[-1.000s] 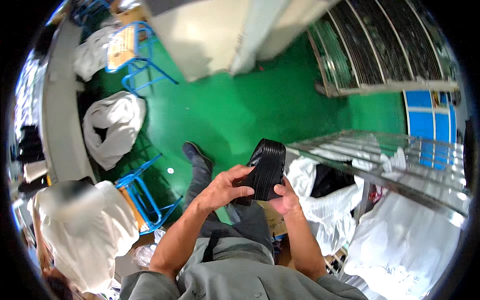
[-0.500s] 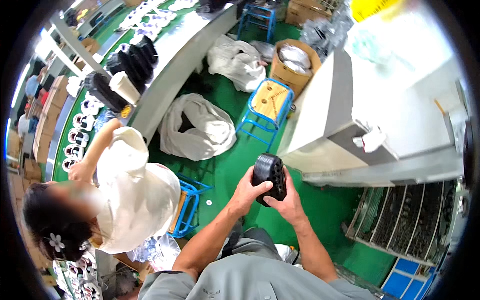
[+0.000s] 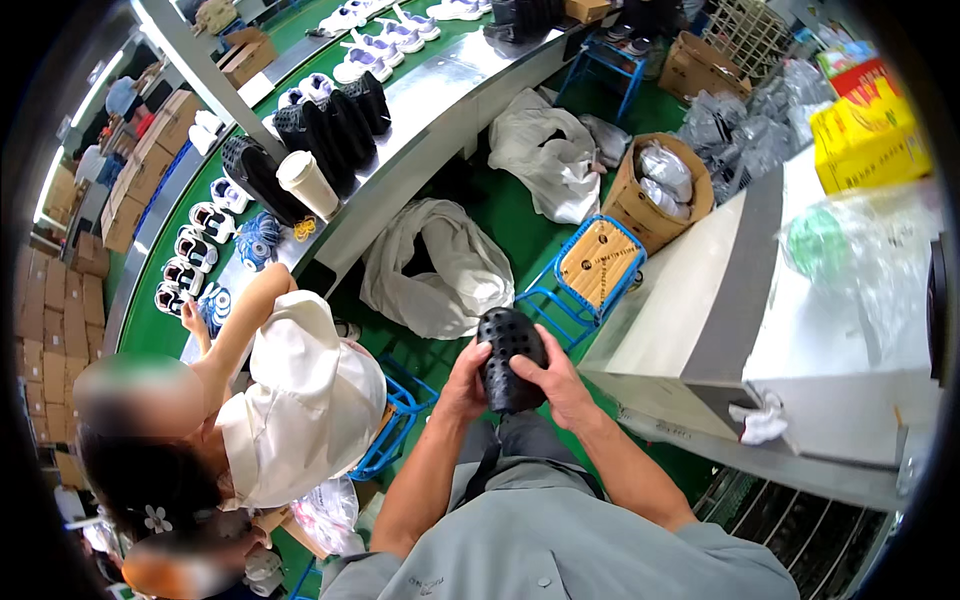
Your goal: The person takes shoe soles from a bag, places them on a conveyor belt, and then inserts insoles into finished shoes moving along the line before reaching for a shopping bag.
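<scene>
While the left hand (image 3: 464, 382) and right hand (image 3: 563, 388) clasped its sides, the black perforated piece (image 3: 507, 335) pointed lengthwise straight ahead.

Stool (image 3: 600, 265): stands just beyond the right hand (image 3: 558, 385), blocking the way ahead.
White sack (image 3: 462, 265): lies ahead of the left hand (image 3: 466, 380), close to the stool's legs.
Co-worker (image 3: 310, 400): stands in the way between the left hand and the bench (image 3: 440, 88).
Counter (image 3: 780, 355): bars the right; a strip of green floor (image 3: 668, 453) leaves passing room beside the right forearm (image 3: 625, 465).
Cup (image 3: 308, 185): with black soles (image 3: 335, 130), obstructs the bench's near edge.
</scene>
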The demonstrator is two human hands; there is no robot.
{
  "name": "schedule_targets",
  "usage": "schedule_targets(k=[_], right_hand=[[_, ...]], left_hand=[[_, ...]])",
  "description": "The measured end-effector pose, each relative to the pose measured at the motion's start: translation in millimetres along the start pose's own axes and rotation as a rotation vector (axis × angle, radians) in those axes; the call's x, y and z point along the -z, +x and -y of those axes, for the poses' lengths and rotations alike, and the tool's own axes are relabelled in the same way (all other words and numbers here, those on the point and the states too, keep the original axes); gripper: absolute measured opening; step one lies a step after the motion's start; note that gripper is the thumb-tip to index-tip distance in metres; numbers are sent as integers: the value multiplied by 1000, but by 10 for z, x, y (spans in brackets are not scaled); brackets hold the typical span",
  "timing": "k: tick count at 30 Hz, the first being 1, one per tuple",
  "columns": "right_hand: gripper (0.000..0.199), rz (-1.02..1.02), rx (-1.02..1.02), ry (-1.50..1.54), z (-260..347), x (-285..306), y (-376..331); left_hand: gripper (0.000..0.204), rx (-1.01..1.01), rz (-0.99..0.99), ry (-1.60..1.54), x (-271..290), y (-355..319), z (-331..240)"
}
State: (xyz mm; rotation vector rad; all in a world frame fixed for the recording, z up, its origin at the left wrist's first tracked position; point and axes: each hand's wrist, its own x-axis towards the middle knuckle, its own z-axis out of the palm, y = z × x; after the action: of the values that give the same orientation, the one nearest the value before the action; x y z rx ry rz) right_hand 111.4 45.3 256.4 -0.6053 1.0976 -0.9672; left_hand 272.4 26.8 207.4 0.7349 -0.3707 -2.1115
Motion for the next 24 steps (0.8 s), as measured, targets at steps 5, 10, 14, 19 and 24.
schedule_targets(k=[5,10,14,19,24], right_hand=[[87,204,-142,-135,297,0,671],[86,442,-115,-350,392,92,1373],[106,286,-1,-327,589,112,1684],[105,249,-53,-312,770,308,1979],[107,271,-88,-540,1150,247,2648]], left_hand=[[65,-72,-176,-12,148,24,-203],[57,-271,-305,115,327,489,-478],[44,-246,-407,119,371,1112,-918],[33,-145,-424,113,210,1641,-1165],[31,-147,-359,54,318,2113,-1453]])
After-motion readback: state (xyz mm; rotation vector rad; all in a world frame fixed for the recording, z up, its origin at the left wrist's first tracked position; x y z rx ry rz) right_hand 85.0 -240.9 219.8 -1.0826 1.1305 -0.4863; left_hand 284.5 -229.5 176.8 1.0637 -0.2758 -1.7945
